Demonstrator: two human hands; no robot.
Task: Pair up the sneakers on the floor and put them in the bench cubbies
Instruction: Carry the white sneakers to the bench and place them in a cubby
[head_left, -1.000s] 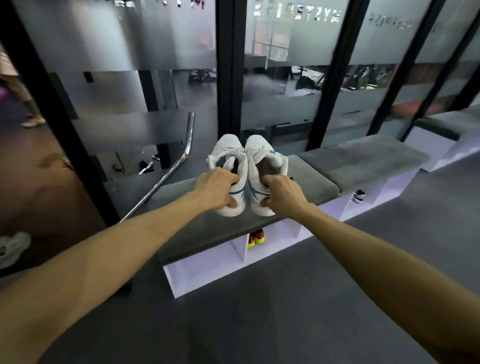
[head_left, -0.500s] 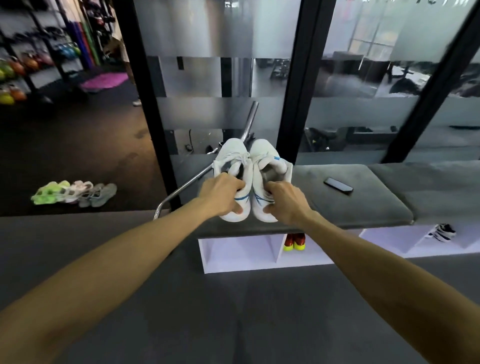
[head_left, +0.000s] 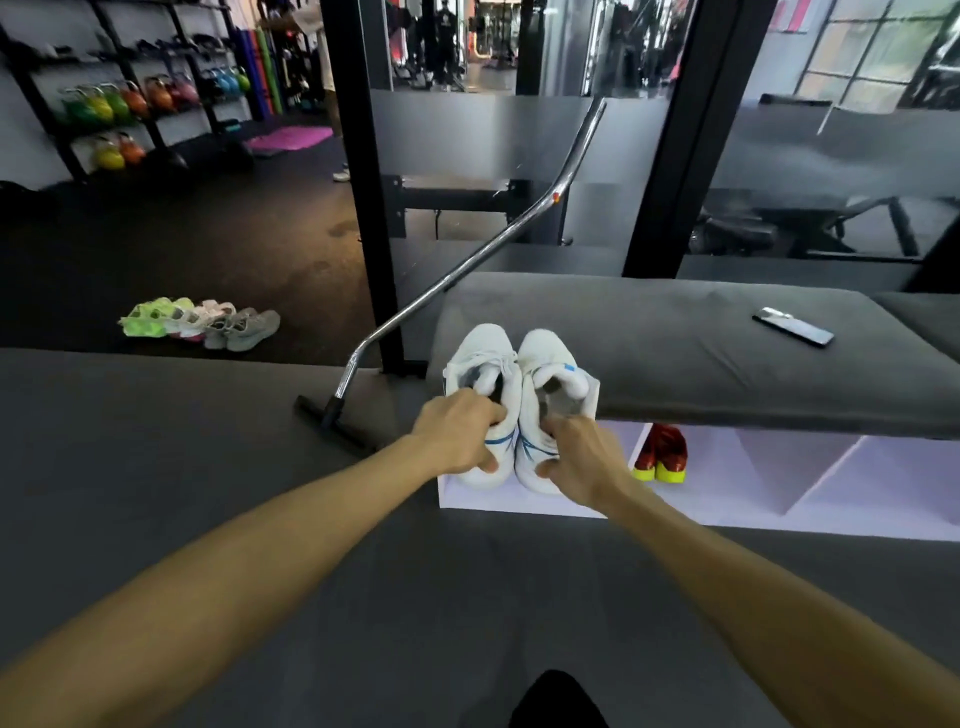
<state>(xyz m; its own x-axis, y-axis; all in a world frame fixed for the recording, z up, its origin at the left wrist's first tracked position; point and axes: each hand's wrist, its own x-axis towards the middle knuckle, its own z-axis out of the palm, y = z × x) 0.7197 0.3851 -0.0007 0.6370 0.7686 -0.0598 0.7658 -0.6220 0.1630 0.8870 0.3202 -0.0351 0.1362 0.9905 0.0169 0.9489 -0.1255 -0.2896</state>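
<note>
Two white sneakers with blue stripes are held side by side, toes pointing away. My left hand (head_left: 460, 434) grips the left white sneaker (head_left: 480, 358) at its heel and my right hand (head_left: 579, 460) grips the right white sneaker (head_left: 548, 356). They hang in front of the leftmost cubby (head_left: 519, 501) of the white bench, under its grey cushion (head_left: 649, 343). A red and yellow pair (head_left: 661, 454) stands in the cubby to the right. Several loose sneakers, green, pink and grey (head_left: 200, 322), lie on the dark floor at the left.
A black phone (head_left: 793, 326) lies on the cushion at the right. A bent chrome bar (head_left: 467, 260) with a black foot leans left of the bench. Black-framed glass panels stand behind. A kettlebell rack (head_left: 130, 104) and a standing person are far left.
The view has swung left and closer to the bench. Both hands have lowered the white pair from above the cushion to the front of the leftmost cubby.
</note>
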